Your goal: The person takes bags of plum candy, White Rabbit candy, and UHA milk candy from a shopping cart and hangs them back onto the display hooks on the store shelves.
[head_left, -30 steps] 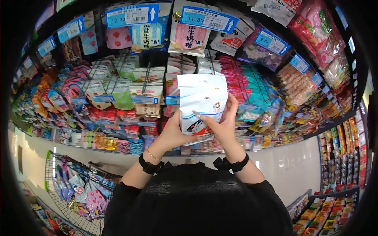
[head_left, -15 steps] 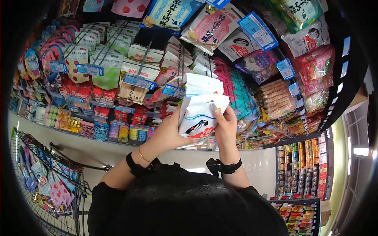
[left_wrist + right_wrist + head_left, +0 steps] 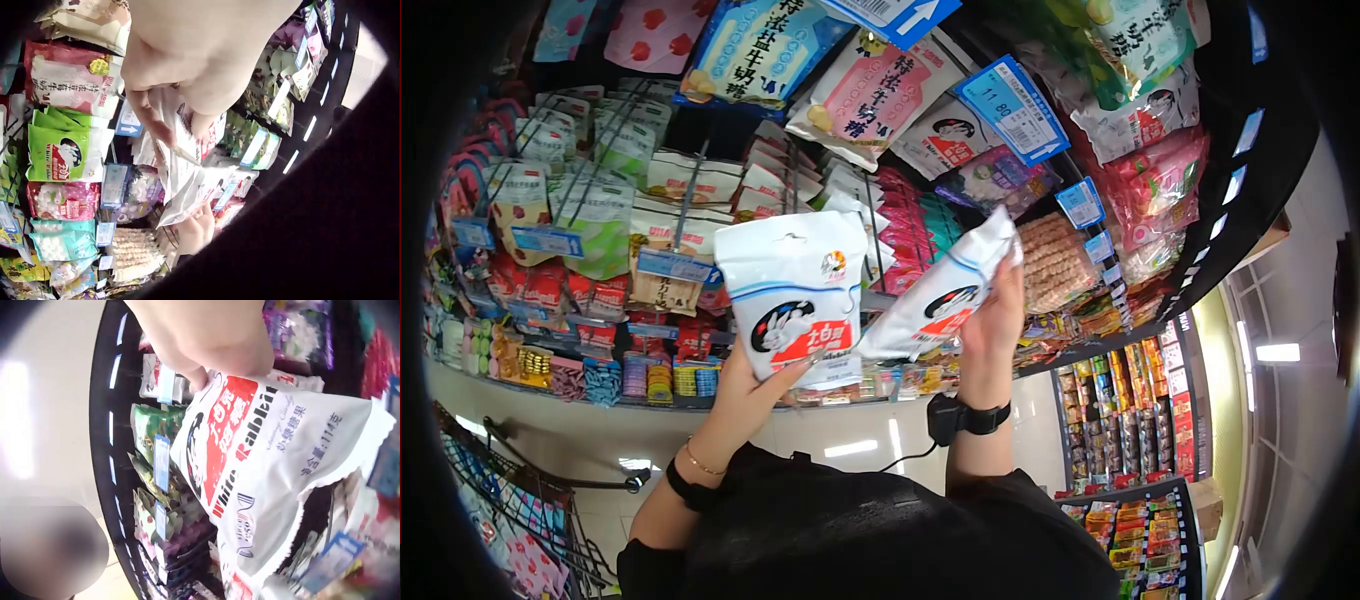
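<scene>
Two white bags of White Rabbit candy are held up in front of the shelf, one in each hand. My left hand [image 3: 750, 395] grips the bottom of the left bag [image 3: 795, 255], thumb across its front; that bag stands upright, face toward me. In the left wrist view the left hand [image 3: 187, 56] pinches this bag by its lower end. My right hand [image 3: 995, 315] holds the right bag [image 3: 945, 275] by its right side, and the bag leans at a slant. In the right wrist view the right bag [image 3: 275, 456] shows red and blue print and "114克".
Candy bags hang on hooks ahead, among them a pink bag [image 3: 875, 95] and a blue bag [image 3: 760, 50]. A blue price tag [image 3: 1010, 105] sticks out from the rack. A wire cart [image 3: 520, 500] with bags in it stands at lower left. More shelves [image 3: 1125, 410] stand at right.
The two white bags were held together, one over the other, between both hands. Now they are apart, one in each hand, with the left hand moved left. The head view has turned.
</scene>
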